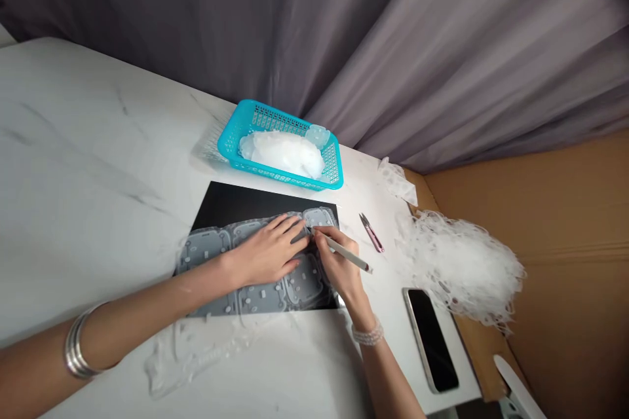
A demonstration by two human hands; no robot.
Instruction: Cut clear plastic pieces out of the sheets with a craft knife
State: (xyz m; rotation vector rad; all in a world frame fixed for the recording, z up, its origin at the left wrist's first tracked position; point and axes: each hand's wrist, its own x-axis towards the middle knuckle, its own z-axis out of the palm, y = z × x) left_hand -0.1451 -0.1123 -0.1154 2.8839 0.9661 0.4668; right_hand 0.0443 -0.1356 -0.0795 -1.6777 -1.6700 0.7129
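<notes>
A translucent moulded plastic sheet (209,245) with rounded panels and small raised bumps lies over a black board (230,200). My left hand (270,250) rests flat on the sheet, fingers stretched out, pressing its middle. Pinched in my right hand (340,270) is a pale pen-shaped tool (350,255), tilted with its dark tip down at the edge of a panel near the sheet's upper right. Whether that tip is a blade or a nib is too small to make out. Part of the sheet is hidden beneath both hands.
Behind the board stands a blue basket (230,144) holding a pile of white translucent pieces (282,152). Pink-handled thread snips (372,234) lie to the right, near a phone (432,340). A tangled heap of clear scraps (464,268) sits by a cardboard wall (565,229).
</notes>
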